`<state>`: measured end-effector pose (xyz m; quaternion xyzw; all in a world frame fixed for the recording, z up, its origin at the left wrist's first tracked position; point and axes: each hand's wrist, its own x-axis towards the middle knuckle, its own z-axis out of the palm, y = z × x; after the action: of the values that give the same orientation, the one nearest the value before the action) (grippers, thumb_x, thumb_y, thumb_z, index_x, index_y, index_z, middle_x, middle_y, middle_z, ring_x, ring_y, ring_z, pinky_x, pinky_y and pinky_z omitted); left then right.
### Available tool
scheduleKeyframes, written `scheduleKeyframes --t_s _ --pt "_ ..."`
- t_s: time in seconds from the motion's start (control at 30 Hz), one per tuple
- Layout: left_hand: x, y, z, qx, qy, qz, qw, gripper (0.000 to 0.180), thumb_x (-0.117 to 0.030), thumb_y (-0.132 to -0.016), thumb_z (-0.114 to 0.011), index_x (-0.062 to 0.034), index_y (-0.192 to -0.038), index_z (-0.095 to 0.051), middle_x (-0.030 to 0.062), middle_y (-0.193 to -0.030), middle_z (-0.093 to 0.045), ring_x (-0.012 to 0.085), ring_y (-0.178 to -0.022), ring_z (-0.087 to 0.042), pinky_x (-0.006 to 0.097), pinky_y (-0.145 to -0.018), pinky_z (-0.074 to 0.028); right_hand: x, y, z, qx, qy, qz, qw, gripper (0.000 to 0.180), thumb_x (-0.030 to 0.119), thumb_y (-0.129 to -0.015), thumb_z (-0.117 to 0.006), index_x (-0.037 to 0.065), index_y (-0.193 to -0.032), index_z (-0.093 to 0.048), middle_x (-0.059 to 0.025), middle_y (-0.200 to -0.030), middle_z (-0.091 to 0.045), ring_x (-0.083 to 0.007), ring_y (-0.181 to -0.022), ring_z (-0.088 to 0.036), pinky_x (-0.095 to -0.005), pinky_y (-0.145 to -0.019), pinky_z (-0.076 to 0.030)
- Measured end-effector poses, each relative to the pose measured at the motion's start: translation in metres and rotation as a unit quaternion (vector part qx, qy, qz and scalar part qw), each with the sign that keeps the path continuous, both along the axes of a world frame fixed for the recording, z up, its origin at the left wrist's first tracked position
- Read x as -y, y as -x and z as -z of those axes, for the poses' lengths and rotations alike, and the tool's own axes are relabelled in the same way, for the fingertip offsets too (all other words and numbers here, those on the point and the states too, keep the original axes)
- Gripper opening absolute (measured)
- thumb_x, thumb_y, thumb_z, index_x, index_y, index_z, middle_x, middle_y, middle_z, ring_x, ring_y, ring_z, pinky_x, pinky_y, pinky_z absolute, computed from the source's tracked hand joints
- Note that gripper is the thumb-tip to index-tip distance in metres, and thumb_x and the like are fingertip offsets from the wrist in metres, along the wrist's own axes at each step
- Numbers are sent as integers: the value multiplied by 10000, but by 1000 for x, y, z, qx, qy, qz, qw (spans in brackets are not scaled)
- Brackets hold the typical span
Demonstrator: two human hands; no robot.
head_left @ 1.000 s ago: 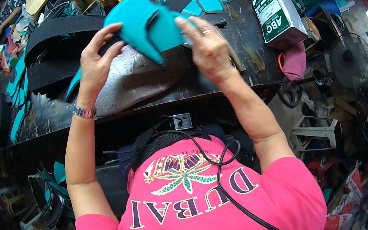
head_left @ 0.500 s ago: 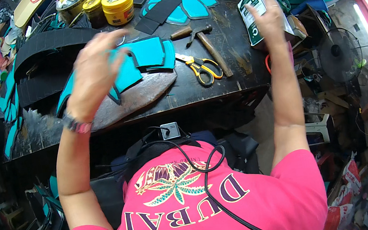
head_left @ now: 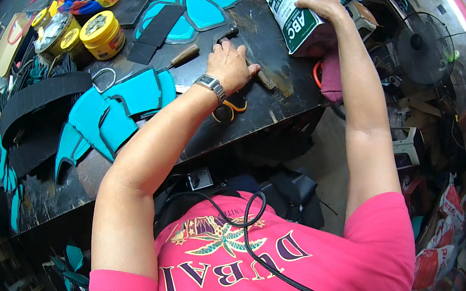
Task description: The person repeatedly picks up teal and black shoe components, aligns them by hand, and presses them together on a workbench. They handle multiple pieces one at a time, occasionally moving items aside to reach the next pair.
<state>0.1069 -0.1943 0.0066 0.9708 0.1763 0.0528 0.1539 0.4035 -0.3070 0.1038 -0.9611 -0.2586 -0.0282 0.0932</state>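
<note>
Right hand [head_left: 325, 6] is gripping the white-and-green rectangular metal can [head_left: 296, 9] by its right side, fingers wrapped over the top edge, holding it tilted at the far right corner of the dark worn wooden workbench [head_left: 280, 101]. Left hand [head_left: 229, 65] is resting palm down on the bench, fingers curled over the wooden-handled hammer [head_left: 245, 55], with orange-handled scissors [head_left: 228, 109] just beside the wrist; whether it is actually clamping the hammer, cannot tell.

Risks: the can is sitting near the bench edge and being held one-handed, so it is likely to slip or tip over the side. If its cap is loose, contents could spill onto the teal shoe-upper pieces [head_left: 116, 105]. The left arm is crossing over the scissors and could knock them off.
</note>
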Motion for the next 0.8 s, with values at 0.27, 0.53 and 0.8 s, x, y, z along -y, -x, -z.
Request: scheduleKeyframes --t_s 0.27,0.53,0.8 --pt "-1 -46 17 44 83 30 995 765 -517 -813 -736 -121 -1432 -526 259 -1411 -490 425 -1349 -434 544 -1095 -382 11 55 -4 79 -99 -30 991 1143 622 -615 -767 264 -1588 -287 -317 -1387 -538 -481 -1275 -545 -586 -1034 -430" --pt "-61 -80 29 124 139 156 970 647 52 -876 -564 -120 -1485 -430 227 -1428 -536 378 -1337 -496 442 -1107 -418 30 110 -34 101 -169 -93 976 1079 609 -664 -791 167 -1561 -387 -270 -1334 -603 -377 -1195 -633 -494 -1032 -475" --pt "-69 -48 37 170 57 30 983 338 -131 -870 -725 -34 -1190 -684 198 -1083 -636 410 -1072 -593 465 -953 -481 16 153 -15 111 -106 -96 983 1091 607 -666 -791 150 -1565 -376 -284 -1368 -549 -388 -1232 -597 -476 -1036 -477"
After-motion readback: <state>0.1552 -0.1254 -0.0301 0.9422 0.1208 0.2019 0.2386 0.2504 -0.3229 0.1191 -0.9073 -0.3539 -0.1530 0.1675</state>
